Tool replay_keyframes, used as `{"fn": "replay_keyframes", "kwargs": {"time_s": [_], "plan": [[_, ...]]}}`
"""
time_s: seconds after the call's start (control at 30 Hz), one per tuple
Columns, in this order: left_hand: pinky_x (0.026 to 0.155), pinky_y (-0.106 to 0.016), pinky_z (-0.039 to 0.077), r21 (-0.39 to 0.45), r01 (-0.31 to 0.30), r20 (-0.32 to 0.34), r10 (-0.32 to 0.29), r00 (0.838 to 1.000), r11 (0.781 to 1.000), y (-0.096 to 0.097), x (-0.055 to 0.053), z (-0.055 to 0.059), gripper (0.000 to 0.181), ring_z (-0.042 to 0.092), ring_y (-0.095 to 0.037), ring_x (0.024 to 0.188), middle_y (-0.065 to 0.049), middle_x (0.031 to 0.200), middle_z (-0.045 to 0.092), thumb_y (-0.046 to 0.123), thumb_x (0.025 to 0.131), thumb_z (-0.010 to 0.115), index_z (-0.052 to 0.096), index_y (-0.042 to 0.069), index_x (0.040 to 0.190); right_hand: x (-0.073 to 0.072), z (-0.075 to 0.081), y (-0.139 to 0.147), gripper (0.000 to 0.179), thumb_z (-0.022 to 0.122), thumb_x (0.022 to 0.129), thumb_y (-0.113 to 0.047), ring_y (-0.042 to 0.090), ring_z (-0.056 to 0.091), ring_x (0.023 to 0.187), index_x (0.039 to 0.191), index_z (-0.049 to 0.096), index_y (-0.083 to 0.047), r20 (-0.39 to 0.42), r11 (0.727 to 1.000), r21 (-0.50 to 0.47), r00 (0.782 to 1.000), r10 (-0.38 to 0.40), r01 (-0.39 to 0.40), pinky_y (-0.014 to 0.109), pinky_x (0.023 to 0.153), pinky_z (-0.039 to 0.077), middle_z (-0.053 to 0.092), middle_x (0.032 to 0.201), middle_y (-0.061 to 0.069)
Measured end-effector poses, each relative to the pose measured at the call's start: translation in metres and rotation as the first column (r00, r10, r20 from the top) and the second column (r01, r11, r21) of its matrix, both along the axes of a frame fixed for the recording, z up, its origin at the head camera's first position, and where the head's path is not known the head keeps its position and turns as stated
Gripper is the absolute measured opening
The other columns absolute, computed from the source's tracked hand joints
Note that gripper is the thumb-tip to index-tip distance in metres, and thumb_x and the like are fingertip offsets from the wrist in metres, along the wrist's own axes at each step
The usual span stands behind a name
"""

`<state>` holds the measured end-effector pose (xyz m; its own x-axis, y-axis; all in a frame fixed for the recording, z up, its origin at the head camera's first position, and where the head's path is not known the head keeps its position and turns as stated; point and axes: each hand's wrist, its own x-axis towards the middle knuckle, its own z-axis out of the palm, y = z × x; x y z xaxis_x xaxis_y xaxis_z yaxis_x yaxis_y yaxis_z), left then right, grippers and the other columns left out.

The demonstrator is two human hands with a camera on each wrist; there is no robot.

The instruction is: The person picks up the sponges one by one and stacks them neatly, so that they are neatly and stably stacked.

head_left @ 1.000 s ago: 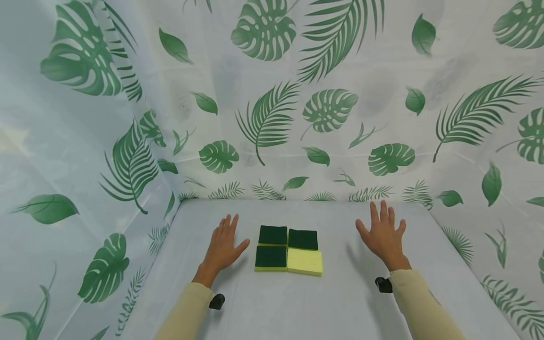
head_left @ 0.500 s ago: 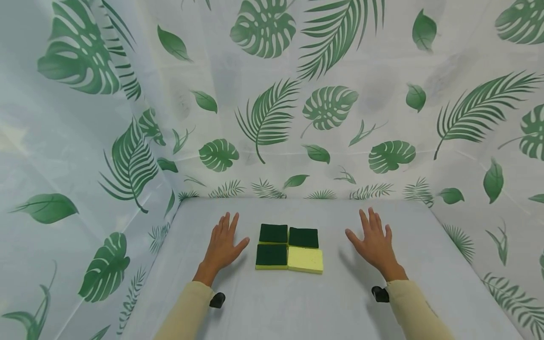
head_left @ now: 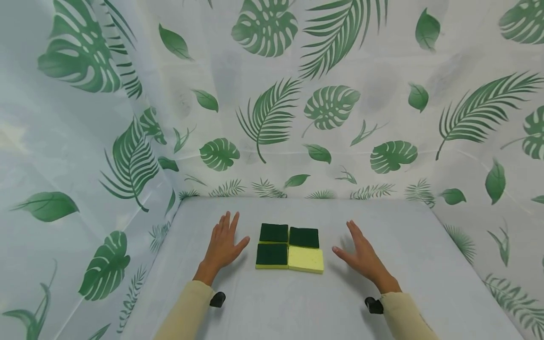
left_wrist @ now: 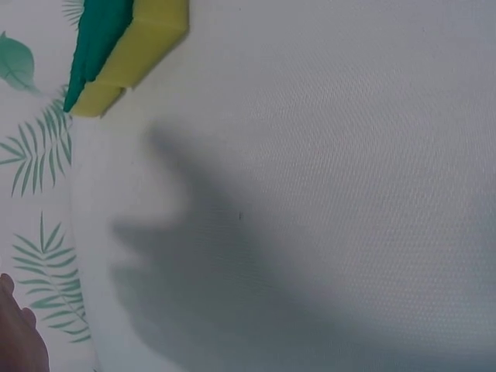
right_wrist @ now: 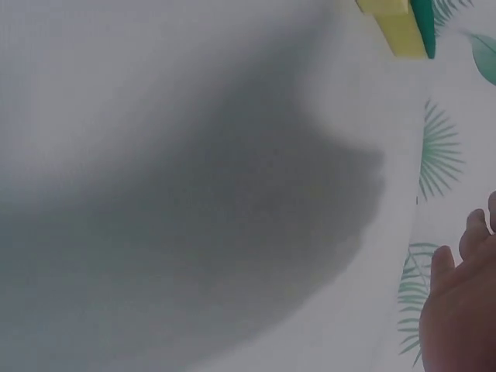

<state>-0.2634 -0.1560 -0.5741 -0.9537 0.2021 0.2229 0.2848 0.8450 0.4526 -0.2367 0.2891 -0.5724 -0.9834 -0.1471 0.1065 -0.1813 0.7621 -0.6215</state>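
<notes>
Several sponges lie together on the table in a two-by-two block. The back left sponge [head_left: 274,233], the back right sponge [head_left: 303,237] and the front left sponge [head_left: 272,255] show dark green scouring sides on top. At front right, another sponge [head_left: 305,259] has its yellow side up. To the left of the block, my left hand [head_left: 223,245] hovers above the table with fingers extended and thumb spread, touching nothing. My right hand [head_left: 363,257] hovers on the other side, thumb towards the yellow-topped sponge with a gap between them. Both wrist views catch only part of each hand.
The pale table [head_left: 272,302] reaches back to a white leaf-print curtain [head_left: 272,104], which also stands along the left and right sides. A small black device [head_left: 218,299] is worn at the left wrist, and another black device [head_left: 374,305] at the right.
My right hand has moved left and nearer to me, towards the sponges, turning so its fingers line up more edge-on. My left hand and the sponges have stayed in place.
</notes>
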Motion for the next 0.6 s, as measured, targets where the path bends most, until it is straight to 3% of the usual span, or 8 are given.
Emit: {"fn": "replay_keyframes", "kwargs": {"time_s": [0.37,0.6], "plan": [[0.127,-0.064,0.015,-0.024,-0.008,0.032,0.009,0.999,1.0,0.0,0.0,-0.001,0.087,0.012,-0.044,0.162,-0.025,0.175,0.016,0.049,0.105,0.063,0.023,0.008,0.171,0.009,-0.014,-0.017,0.11,0.081,0.095,-0.048,0.054,0.023,0.155,0.171,0.016,-0.002,0.055,0.997,-0.074,0.998,0.022,-0.017,0.073,0.118,0.027,0.017,0.174,0.029],[0.126,-0.065,0.017,-0.04,-0.008,0.03,0.009,1.0,0.999,-0.001,-0.001,-0.002,0.087,0.013,-0.044,0.162,-0.025,0.175,0.017,0.049,0.105,0.061,0.023,0.008,0.171,0.013,-0.026,-0.026,0.114,0.083,0.091,-0.053,0.054,0.024,0.155,0.171,0.019,-0.003,0.146,0.996,-0.094,0.989,0.02,-0.006,0.072,0.118,0.028,0.022,0.172,0.03]]}}
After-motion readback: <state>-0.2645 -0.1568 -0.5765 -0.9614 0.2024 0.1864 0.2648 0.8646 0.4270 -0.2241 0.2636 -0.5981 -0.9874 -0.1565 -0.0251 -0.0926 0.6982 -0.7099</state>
